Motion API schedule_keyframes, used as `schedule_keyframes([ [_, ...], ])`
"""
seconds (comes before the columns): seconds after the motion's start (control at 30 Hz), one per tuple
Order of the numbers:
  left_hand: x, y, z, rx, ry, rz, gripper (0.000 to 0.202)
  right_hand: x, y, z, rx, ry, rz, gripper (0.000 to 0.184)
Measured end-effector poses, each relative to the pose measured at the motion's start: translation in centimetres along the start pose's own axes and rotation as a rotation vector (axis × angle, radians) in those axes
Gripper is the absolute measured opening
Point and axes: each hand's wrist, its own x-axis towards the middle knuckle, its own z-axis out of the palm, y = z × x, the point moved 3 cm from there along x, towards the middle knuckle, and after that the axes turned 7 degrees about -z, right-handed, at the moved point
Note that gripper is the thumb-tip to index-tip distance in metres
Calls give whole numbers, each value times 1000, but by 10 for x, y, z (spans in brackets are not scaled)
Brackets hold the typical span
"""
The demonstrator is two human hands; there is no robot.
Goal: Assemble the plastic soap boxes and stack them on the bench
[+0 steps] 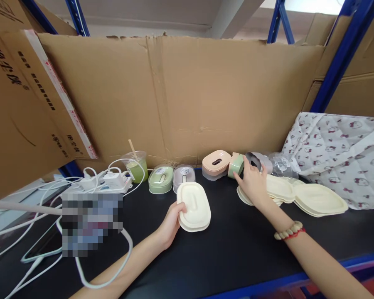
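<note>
My left hand point(171, 222) grips a cream oval lid-like piece point(193, 205), thumb on its top face, above the black table. My right hand point(252, 180) reaches to the back right, its thumb and fingers closed around a green curved plastic shell point(236, 165). Left of that shell sits a peach oval box point(217, 163) with a slot in its top. Beside the right hand lie a grey curved shell point(262, 161) and a clear plastic piece point(280, 164). Under and beyond the right wrist are several cream oval pieces point(321, 199), partly stacked.
A green box with a clear cover point(161, 179) and a grey one point(183, 176) stand at the back. Left are a cup of green drink point(137, 168), white chargers point(114, 179), cables and a phone point(43, 245). Cardboard point(205, 99) walls the back; a patterned quilted cloth point(339, 153) lies right.
</note>
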Motion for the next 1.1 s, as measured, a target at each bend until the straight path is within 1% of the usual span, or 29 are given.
schedule_keyframes([
  [0.07, -2, -1, 1, 23, -6, -6, 11, 6, 3, 6, -86, -66, 30, 57],
  [0.13, -3, -2, 2, 23, -11, -16, 12, 9, 0, 12, -133, -106, 21, 58],
  [0.23, -4, -2, 4, -13, -32, -57, 15, 10, -6, 19, -163, -128, -29, 51],
  [0.33, -5, -1, 4, -25, -28, -91, 18, 9, -6, 23, -170, -108, -51, 44],
  [0.43, -6, -1, 4, -11, -12, -89, 23, 10, -1, 24, -108, -51, -70, 38],
  [0.53, -6, 0, 5, -18, -14, -68, 27, 11, 3, 24, 24, 23, -95, 37],
  [0.63, -6, 1, 5, -24, -15, -65, 28, 11, 3, 20, 139, 133, -108, 38],
  [0.73, -6, 3, 6, -33, -44, -53, 29, 7, 0, 14, 203, 250, -134, 38],
  [0.97, -6, 3, 8, -13, -84, -36, 29, -8, -10, -1, 308, 414, -309, 34],
  [1.03, -4, 1, 8, -29, -61, -9, 28, -13, -15, -10, 363, 462, -339, 32],
  [1.1, -2, 3, 4, -92, 43, 79, 25, -19, -23, -21, 425, 489, -385, 29],
])
